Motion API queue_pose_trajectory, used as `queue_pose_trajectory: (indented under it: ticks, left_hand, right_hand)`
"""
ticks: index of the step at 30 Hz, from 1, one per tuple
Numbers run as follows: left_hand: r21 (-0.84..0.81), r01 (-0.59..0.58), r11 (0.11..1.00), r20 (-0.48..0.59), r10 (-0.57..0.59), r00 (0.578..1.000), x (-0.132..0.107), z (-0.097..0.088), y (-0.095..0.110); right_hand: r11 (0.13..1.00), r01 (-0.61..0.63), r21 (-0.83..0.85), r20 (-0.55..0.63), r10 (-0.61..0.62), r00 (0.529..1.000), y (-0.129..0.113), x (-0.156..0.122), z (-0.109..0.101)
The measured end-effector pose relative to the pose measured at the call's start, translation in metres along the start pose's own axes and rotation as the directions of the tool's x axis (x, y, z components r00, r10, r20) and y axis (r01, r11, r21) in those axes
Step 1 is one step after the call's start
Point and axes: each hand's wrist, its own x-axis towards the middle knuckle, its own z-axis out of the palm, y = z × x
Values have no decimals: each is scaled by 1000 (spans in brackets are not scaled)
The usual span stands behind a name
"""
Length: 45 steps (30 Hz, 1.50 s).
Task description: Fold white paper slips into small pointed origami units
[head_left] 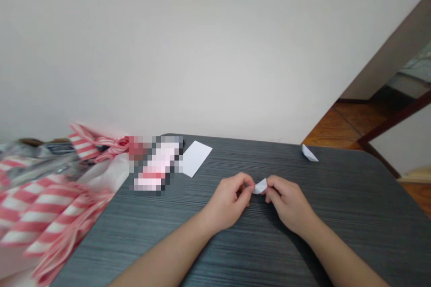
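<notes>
A small piece of folded white paper is pinched between my two hands, just above the dark table. My left hand grips its left end between thumb and forefinger. At the other end, my right hand holds it the same way, with the remaining fingers curled under. Part of the paper is hidden by the fingertips. Farther off to the right lies another folded white paper piece. A flat white sheet rests at the back left of the table.
The dark, wood-grained table stands against a pale wall. A blurred-out, phone-shaped object lies beside the white sheet. Red-and-white striped cloth and plastic wrapping are heaped past the left edge. Wooden floor shows at right.
</notes>
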Motion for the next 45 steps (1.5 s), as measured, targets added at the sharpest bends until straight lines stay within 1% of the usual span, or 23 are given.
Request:
queue_pose_trajectory:
  ticks: [7,13,20,31,37,41,45]
  left_hand:
    - [-3,23,1000,5,-23,1000,0,1,-1]
    - [1,1,1000,-8,-1,1000,0,0,1]
    - [-11,-2,1000,7,2,1000,0,0,0]
    - [92,-36,995,1,36,999,0,-1,-3]
    - [85,-24,996,-3,24,1000,1,-1,-4]
    - [89,-37,995,5,37,999,2,-2,-1]
    - [117,-52,992,5,52,999,3,-3,1]
  right_hand:
    - [999,32,1,1,-32,999,2,-1,0]
    - [998,59,-1,0,-59,998,2,-1,0]
    - [999,44,1,-5,-44,999,1,0,0]
    - [999,52,-3,-20,-52,998,1,0,0]
    - [999,32,-6,-16,-32,999,-2,0,-1]
    - [1000,10,-14,1,-10,1000,-2,0,-1]
    - [1000,12,-16,-7,-12,1000,-2,1,-2]
